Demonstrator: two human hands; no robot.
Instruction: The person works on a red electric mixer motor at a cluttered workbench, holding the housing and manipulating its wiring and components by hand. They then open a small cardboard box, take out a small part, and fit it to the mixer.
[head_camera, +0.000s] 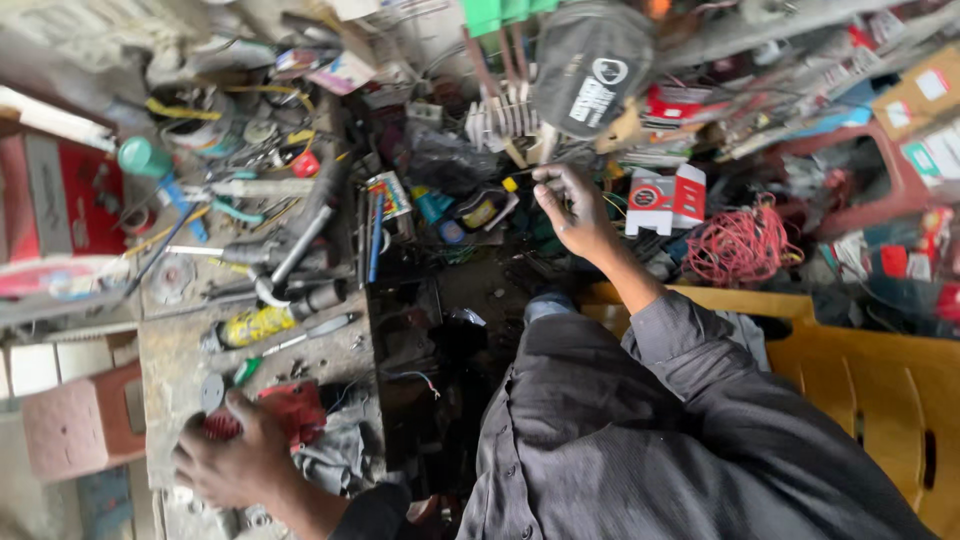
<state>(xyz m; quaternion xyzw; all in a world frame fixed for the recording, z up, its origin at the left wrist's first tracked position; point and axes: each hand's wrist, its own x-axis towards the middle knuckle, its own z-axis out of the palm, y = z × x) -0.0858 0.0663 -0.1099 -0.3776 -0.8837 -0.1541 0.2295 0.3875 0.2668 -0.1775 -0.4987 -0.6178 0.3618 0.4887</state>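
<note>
Head view: left hand (235, 462) clamped on red power tool (290, 410) at bench (180, 350); right hand (572, 212) pinching yellow-handled screwdriver (515, 182). Tool-fetching step, likely; next, bring screwdriver to tool.

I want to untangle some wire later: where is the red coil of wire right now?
In the head view the red wire coil lies right of the right hand, just below a red-and-white box and above the yellow plastic chair.

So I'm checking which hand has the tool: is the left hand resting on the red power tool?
Yes, the left hand grips the red power tool on the workbench.
</note>
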